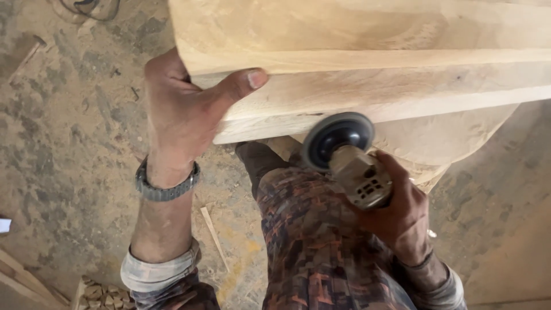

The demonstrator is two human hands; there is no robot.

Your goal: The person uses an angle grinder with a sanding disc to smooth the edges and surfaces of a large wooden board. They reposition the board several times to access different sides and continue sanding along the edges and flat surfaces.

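A large pale wooden piece [367, 51] with stepped edges fills the top of the head view. My left hand [183, 109] grips its left end, thumb lying across the front face. My right hand [402, 212] holds a dusty angle grinder [359, 175] by its body. The grinder's round dark sanding disc [338, 138] sits against the lower front edge of the wood. My patterned trouser leg [310, 241] is directly below the tool.
A sawdust-covered concrete floor [69, 143] lies around me. A thin wood sliver [213, 235] lies by my leg. Stacked wood offcuts [103, 295] and planks [23, 281] sit at the bottom left. A cable [86, 8] lies at the top left.
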